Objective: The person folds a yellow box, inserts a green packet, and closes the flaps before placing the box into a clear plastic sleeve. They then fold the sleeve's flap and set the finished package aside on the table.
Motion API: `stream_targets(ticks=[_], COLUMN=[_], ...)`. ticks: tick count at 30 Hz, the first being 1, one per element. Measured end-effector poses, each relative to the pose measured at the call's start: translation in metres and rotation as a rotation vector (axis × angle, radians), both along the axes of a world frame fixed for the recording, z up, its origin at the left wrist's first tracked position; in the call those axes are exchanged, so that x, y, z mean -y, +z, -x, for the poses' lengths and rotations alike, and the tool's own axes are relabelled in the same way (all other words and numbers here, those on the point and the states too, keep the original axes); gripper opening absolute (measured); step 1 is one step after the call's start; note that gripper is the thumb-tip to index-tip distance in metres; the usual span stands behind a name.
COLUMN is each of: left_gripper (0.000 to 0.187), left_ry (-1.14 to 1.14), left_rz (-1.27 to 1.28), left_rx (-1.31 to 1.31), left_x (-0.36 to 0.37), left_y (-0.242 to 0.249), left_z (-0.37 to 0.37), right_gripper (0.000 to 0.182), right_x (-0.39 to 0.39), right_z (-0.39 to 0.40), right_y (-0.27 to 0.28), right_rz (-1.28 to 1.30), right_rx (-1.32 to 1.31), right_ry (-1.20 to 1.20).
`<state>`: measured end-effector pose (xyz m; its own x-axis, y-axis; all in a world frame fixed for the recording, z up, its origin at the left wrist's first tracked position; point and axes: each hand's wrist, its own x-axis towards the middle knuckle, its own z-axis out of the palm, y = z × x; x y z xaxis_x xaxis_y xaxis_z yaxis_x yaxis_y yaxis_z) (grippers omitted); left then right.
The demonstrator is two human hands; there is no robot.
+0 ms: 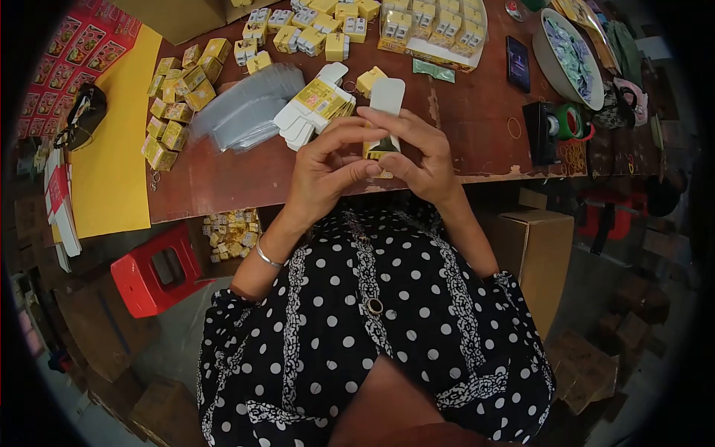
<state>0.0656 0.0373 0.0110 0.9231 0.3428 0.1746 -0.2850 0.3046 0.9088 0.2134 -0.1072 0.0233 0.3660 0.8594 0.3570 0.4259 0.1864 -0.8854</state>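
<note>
A small yellow carton (377, 148) is held just over the table's front edge, its white end flap (387, 95) standing up and its near end apparently open. My left hand (334, 160) is closed at the carton's left side, thumb and fingertips against it. From the right, my right hand (421, 153) grips the same carton, thumb low and fingers across the flap. What is inside cannot be made out. Just behind my left hand lies a fanned stack of flattened yellow-and-white cartons (316, 108). Clear plastic sleeves (246, 112) are spread left of that stack.
Small yellow boxes (186, 86) are heaped at left, with more at the back. A display tray (462, 61), phone (518, 63), bowl of small packets (547, 71) and rubber bands (573, 158) lie to the right. Below are a red stool (134, 279) and cardboard box (536, 257).
</note>
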Motion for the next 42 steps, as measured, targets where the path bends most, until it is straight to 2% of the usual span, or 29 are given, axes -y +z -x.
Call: stream_targets(ticks=[3,5,7,9,11,13,14,15,16,17,19,20,22,23,26,28,33,35,39,42], left_gripper=[0.029,0.027,0.021,0.025,0.029,0.048,0.048,0.056,0.065,0.065,0.071,0.071,0.074,0.074,0.074,0.071,0.069,0.069,0.07,0.071], left_ry=[0.0,0.016,0.0,-0.006,-0.016,0.053,0.051,0.119,0.186,0.185,0.371,0.369,0.449,0.447,0.456,0.549,0.573,0.587,0.593,0.596], left_rz=[-0.039,-0.073,-0.126,-0.12,-0.113,-0.061,-0.062,-0.174,-0.285,-0.283,-0.668,-0.667,-0.886,-0.886,-0.974,-1.112,-1.119,-1.112,-1.099,-1.12], left_rx=[0.004,0.004,-0.058,-0.062,-0.063,0.007,0.005,-0.049,-0.102,-0.105,-0.019,-0.021,0.037,0.038,0.067,0.198,0.279,0.31,0.289,0.283], left_x=[0.0,0.0,-0.003,-0.006,-0.005,0.001,0.003,0.004,0.005,0.006,0.007,0.007,0.008,0.008,0.006,0.004,0.0,-0.001,-0.001,-0.001], left_y=[-0.001,0.001,0.006,0.012,0.014,0.014,0.015,0.017,0.017,0.015,0.01,0.011,0.014,0.014,0.014,0.011,0.006,0.002,0.001,-0.002], left_z=[0.0,0.0,0.0,-0.001,-0.004,-0.009,-0.009,-0.009,-0.01,-0.011,-0.013,-0.015,-0.018,-0.019,-0.021,-0.026,-0.032,-0.034,-0.033,-0.034], right_gripper=[0.053,0.052,0.053,0.054,0.05,0.046,0.043,0.043,0.036,0.03,0.025,0.02,0.017,0.015,0.016,0.018,0.025,0.028,0.03,0.039], right_x=[-0.003,-0.006,-0.005,-0.005,-0.01,-0.005,-0.002,0.0,0.001,0.002,0.003,0.003,-0.001,-0.003,-0.007,-0.011,-0.02,-0.023,-0.024,-0.024], right_z=[-0.004,-0.01,-0.01,-0.003,0.012,0.012,0.011,0.006,-0.002,-0.006,-0.002,0.0,0.003,0.004,0.007,0.011,0.015,0.019,0.023,0.025], right_y=[-0.007,-0.009,-0.004,0.002,0.005,0.0,-0.002,-0.002,-0.003,-0.002,0.011,0.018,0.023,0.024,0.021,0.019,0.009,0.009,0.009,0.008], right_rz=[-0.061,-0.168,-0.165,-0.162,-0.252,-0.258,-0.26,-0.26,-0.254,-0.246,-0.179,-0.114,-0.077,-0.043,-0.071,-0.081,-0.147,-0.181,-0.172,-0.138], right_rx=[0.072,0.273,0.251,0.231,-0.252,-0.278,-0.304,-0.306,-0.129,0.047,0.135,0.23,0.249,0.27,0.188,0.142,0.15,-0.044,-0.161,-0.305], right_ry=[0.032,-0.015,-0.046,-0.083,-0.206,-0.226,-0.244,-0.247,-0.257,-0.264,-0.307,-0.349,-0.375,-0.397,-0.371,-0.36,-0.354,-0.362,-0.346,-0.294])
